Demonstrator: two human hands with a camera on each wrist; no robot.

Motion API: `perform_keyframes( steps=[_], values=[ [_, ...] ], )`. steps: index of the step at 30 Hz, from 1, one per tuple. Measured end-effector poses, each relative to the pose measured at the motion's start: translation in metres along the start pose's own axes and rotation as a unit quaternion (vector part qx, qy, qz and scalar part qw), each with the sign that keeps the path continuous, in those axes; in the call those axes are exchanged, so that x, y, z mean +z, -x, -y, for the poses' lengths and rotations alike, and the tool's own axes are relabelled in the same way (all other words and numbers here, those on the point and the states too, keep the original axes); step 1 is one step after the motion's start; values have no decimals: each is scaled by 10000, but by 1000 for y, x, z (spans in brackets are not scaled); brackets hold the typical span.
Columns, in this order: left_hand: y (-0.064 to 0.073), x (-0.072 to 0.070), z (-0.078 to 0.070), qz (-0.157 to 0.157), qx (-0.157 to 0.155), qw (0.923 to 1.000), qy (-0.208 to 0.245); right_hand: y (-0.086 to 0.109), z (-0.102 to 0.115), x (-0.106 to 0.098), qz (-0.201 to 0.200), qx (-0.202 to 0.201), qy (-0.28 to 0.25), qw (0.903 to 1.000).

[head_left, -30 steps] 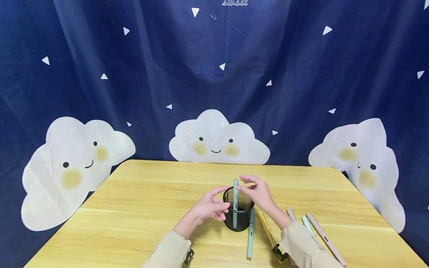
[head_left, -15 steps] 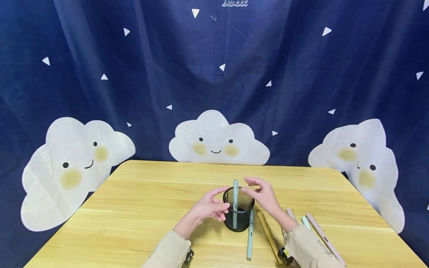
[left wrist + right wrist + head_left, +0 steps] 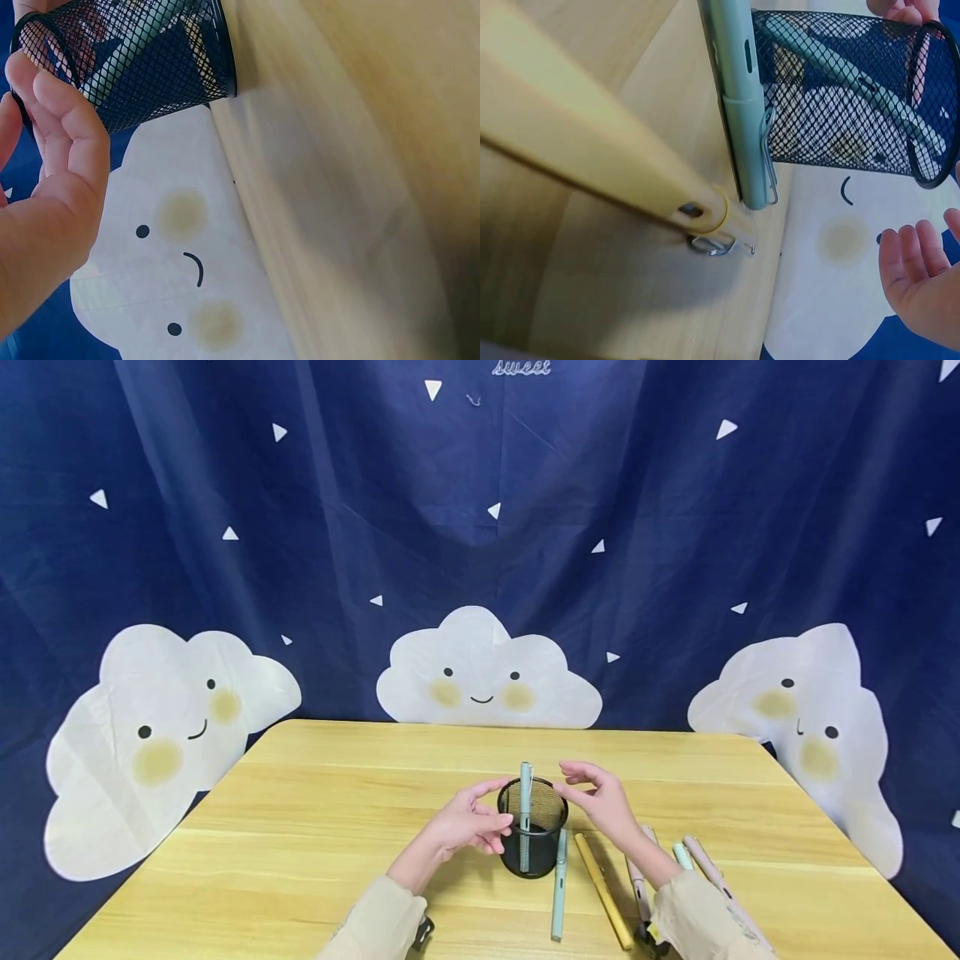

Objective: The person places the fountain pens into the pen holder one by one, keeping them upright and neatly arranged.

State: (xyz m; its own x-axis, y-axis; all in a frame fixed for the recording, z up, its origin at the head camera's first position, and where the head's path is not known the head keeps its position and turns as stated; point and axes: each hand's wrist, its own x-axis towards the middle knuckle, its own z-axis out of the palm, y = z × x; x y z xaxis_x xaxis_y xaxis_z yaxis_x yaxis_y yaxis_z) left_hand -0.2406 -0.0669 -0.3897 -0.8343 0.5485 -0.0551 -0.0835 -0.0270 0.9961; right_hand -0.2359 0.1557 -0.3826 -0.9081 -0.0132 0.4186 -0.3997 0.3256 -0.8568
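A black mesh pen holder (image 3: 546,847) stands upright on the table. One grey-green pen (image 3: 525,797) leans inside it, its capped end above the rim. My left hand (image 3: 468,822) holds the holder at its left side, thumb at the front of the rim and index finger towards the back. My right hand (image 3: 600,800) hovers just right of the rim, fingers loosely bent and holding nothing. A second grey-green pen (image 3: 559,893) lies right beside the holder, clip showing in the right wrist view. To its right lies a yellow pen (image 3: 603,893).
Under and beyond the right forearm lie a pale pink pen (image 3: 638,887), a mint pen (image 3: 682,857) and another pink pen (image 3: 712,872), partly covered by the sleeve. A dark blue curtain (image 3: 337,543) with white clouds hangs behind the wooden table (image 3: 300,810).
My right hand has let go of the grey-green pen in the holder and moved right, away from the rim. My left hand has stayed at the holder.
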Motion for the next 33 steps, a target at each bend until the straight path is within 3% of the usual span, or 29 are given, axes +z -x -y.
perform_keyframes(
  steps=[8, 33],
  values=[
    [0, 0, 0, -10, -1, 10000, -48, 1, -17, -13, -93, -43, 1, 9999],
    [2, 0, -3, -22, -46, 9998, -185, 12, -27, -55, -350, -177, 70, 9992]
  ],
)
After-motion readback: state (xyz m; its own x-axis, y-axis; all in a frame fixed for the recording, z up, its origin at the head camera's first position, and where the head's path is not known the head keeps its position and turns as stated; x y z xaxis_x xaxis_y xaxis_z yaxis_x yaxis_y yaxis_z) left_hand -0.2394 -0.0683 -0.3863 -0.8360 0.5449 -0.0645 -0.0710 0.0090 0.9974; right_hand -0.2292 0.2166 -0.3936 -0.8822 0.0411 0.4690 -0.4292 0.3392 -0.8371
